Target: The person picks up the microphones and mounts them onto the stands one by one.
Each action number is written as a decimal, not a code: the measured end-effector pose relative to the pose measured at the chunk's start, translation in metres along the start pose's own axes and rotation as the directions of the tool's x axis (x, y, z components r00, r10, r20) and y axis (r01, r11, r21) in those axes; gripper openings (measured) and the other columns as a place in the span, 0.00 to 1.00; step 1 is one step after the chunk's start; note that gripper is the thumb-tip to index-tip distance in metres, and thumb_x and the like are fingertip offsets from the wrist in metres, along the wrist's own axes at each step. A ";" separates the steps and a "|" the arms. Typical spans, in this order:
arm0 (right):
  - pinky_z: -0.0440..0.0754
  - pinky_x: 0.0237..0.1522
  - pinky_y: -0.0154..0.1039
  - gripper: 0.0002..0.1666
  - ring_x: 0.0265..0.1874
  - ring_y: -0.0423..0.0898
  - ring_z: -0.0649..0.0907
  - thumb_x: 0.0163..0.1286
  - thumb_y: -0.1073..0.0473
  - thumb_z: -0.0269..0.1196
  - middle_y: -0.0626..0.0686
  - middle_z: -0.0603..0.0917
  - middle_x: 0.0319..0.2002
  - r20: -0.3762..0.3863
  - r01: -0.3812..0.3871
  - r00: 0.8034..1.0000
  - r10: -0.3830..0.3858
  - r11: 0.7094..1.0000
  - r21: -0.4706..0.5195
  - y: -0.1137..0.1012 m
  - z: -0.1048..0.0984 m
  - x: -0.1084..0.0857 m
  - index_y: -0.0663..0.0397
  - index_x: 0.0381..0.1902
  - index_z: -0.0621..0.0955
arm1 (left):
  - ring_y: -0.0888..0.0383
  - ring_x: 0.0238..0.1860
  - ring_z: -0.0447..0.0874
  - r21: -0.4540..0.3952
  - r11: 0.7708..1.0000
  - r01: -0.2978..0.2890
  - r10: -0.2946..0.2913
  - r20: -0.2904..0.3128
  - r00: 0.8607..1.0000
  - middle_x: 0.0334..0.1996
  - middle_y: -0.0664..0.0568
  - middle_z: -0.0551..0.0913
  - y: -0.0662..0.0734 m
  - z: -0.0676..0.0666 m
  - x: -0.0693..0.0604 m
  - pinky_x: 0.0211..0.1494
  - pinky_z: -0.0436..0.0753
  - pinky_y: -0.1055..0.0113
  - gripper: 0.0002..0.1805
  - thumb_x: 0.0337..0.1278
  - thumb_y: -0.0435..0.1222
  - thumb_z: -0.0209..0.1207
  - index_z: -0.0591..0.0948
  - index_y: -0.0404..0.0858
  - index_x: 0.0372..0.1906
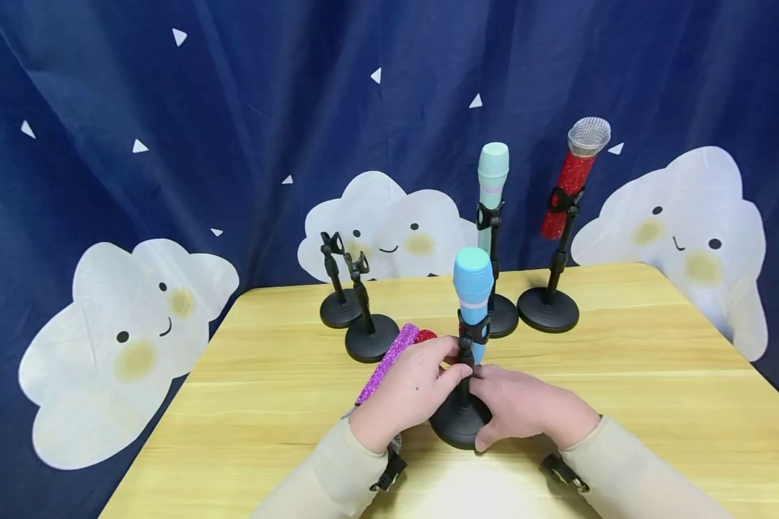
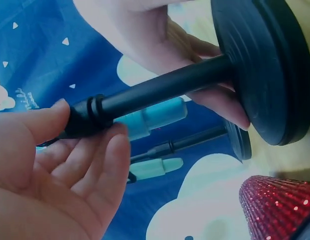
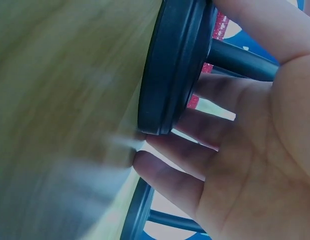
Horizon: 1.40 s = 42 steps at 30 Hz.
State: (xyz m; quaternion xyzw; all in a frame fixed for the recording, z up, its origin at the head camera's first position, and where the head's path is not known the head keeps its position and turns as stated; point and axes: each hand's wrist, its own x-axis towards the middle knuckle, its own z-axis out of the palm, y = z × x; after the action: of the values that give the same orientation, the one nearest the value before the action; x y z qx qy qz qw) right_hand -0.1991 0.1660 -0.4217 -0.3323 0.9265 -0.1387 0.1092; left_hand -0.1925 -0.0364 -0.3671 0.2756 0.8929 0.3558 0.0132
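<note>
A blue microphone sits upright in the clip of a black microphone stand near the table's front. My left hand pinches the stand's pole just under the clip, thumb on one side and fingers on the other, as the left wrist view shows. Lower down, my right hand holds the round base, with its thumb at the near edge and fingers on the far side. Beside the left hand lies a purple glittery microphone, partly covered by it. A red glittery microphone lies there too, mostly hidden in the head view.
Behind stand a mint microphone and a red microphone with a silver head, each on a black stand. Two bare stands are at the back left. A dark blue curtain hangs behind the wooden table.
</note>
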 end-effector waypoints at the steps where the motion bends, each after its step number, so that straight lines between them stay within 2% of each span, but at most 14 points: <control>1: 0.80 0.51 0.45 0.45 0.50 0.47 0.78 0.45 0.40 0.81 0.50 0.77 0.54 0.005 0.000 1.000 0.000 1.000 -0.002 -0.001 0.000 -0.001 0.58 0.57 0.79 | 0.68 0.37 0.81 0.006 1.000 -0.001 0.002 -0.012 1.000 0.38 0.64 0.83 0.000 0.000 0.000 0.41 0.81 0.70 0.08 0.69 0.44 0.63 0.80 0.47 0.46; 4: 0.80 0.50 0.46 0.42 0.49 0.46 0.79 0.48 0.40 0.79 0.49 0.77 0.54 0.015 -0.011 1.000 0.011 1.000 0.001 -0.004 -0.002 -0.005 0.55 0.55 0.80 | 0.69 0.39 0.80 0.002 1.000 0.008 -0.007 -0.041 0.999 0.38 0.65 0.83 -0.001 0.002 -0.002 0.41 0.81 0.71 0.09 0.66 0.47 0.65 0.79 0.49 0.42; 6: 0.80 0.49 0.46 0.39 0.48 0.45 0.80 0.51 0.39 0.78 0.47 0.78 0.54 0.003 -0.012 1.000 0.012 1.000 0.011 -0.005 -0.009 -0.009 0.52 0.56 0.80 | 0.69 0.38 0.80 0.018 1.000 -0.007 0.008 -0.063 0.998 0.37 0.66 0.82 -0.001 0.003 -0.003 0.40 0.81 0.72 0.09 0.67 0.49 0.64 0.79 0.49 0.41; 8: 0.81 0.49 0.47 0.37 0.48 0.44 0.82 0.55 0.37 0.75 0.45 0.80 0.53 -0.032 0.003 0.999 -0.002 1.000 0.021 -0.005 -0.019 -0.014 0.49 0.57 0.80 | 0.69 0.38 0.80 0.033 0.999 -0.030 0.033 -0.087 0.996 0.37 0.67 0.81 -0.001 0.003 -0.004 0.40 0.80 0.73 0.09 0.68 0.50 0.63 0.80 0.50 0.41; 11: 0.82 0.48 0.47 0.32 0.48 0.43 0.84 0.63 0.37 0.70 0.43 0.83 0.52 -0.127 0.050 0.991 -0.043 0.997 0.053 -0.005 -0.037 -0.022 0.47 0.59 0.81 | 0.68 0.39 0.80 0.064 0.995 -0.075 0.083 -0.132 0.988 0.38 0.68 0.81 -0.001 0.003 -0.004 0.40 0.80 0.74 0.10 0.70 0.50 0.60 0.84 0.50 0.42; 15: 0.83 0.45 0.46 0.19 0.46 0.42 0.85 0.69 0.40 0.66 0.41 0.86 0.47 -0.251 0.103 0.965 -0.080 0.991 0.080 -0.008 -0.051 -0.027 0.42 0.51 0.83 | 0.64 0.40 0.80 0.092 0.990 -0.106 0.120 -0.175 0.977 0.39 0.67 0.81 -0.002 0.002 -0.003 0.39 0.79 0.74 0.10 0.71 0.50 0.60 0.86 0.50 0.44; 18: 0.83 0.41 0.43 0.12 0.42 0.40 0.85 0.71 0.43 0.66 0.40 0.85 0.42 -0.323 0.119 0.942 -0.090 0.990 0.069 -0.012 -0.054 -0.026 0.39 0.44 0.81 | 0.65 0.36 0.78 0.102 0.989 -0.111 0.129 -0.201 0.971 0.37 0.67 0.80 -0.002 0.001 -0.003 0.36 0.77 0.74 0.10 0.70 0.49 0.61 0.87 0.50 0.42; 24: 0.81 0.36 0.38 0.08 0.37 0.38 0.84 0.71 0.45 0.66 0.37 0.84 0.38 -0.442 0.136 0.893 -0.085 0.987 0.086 -0.016 -0.050 -0.018 0.38 0.39 0.80 | 0.65 0.27 0.69 0.083 0.992 -0.095 0.113 -0.262 0.958 0.24 0.63 0.71 -0.001 0.002 -0.001 0.25 0.70 0.71 0.09 0.65 0.50 0.66 0.88 0.50 0.38; 30: 0.78 0.31 0.35 0.07 0.33 0.38 0.85 0.67 0.49 0.69 0.36 0.85 0.32 -0.521 0.089 0.853 -0.034 0.993 0.081 -0.018 -0.042 -0.013 0.38 0.33 0.81 | 0.65 0.27 0.69 0.019 0.996 -0.092 0.093 -0.299 0.950 0.24 0.62 0.71 0.000 0.007 0.002 0.26 0.70 0.71 0.09 0.64 0.48 0.67 0.86 0.48 0.32; 35: 0.77 0.29 0.34 0.08 0.30 0.35 0.83 0.65 0.49 0.71 0.34 0.85 0.30 -0.525 0.072 0.851 -0.010 0.993 0.097 -0.019 -0.039 -0.012 0.38 0.32 0.80 | 0.66 0.27 0.69 0.004 0.994 -0.110 0.106 -0.325 0.940 0.24 0.62 0.71 0.000 0.009 0.002 0.26 0.71 0.72 0.11 0.64 0.45 0.67 0.83 0.47 0.28; 42: 0.80 0.32 0.35 0.09 0.32 0.31 0.83 0.68 0.43 0.69 0.32 0.84 0.31 -0.525 0.117 0.850 -0.031 0.985 0.130 -0.018 -0.035 -0.010 0.36 0.39 0.83 | 0.64 0.28 0.71 0.014 0.983 -0.184 0.174 -0.403 0.898 0.25 0.61 0.72 0.006 0.000 0.004 0.28 0.72 0.70 0.09 0.63 0.42 0.69 0.82 0.45 0.29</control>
State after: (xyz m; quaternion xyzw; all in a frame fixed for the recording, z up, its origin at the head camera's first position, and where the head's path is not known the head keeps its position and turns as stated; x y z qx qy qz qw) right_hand -0.1919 0.1655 -0.3816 -0.3082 0.8939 -0.3003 -0.1253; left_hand -0.1932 -0.0311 -0.3627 0.2770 0.8429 0.4155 -0.2002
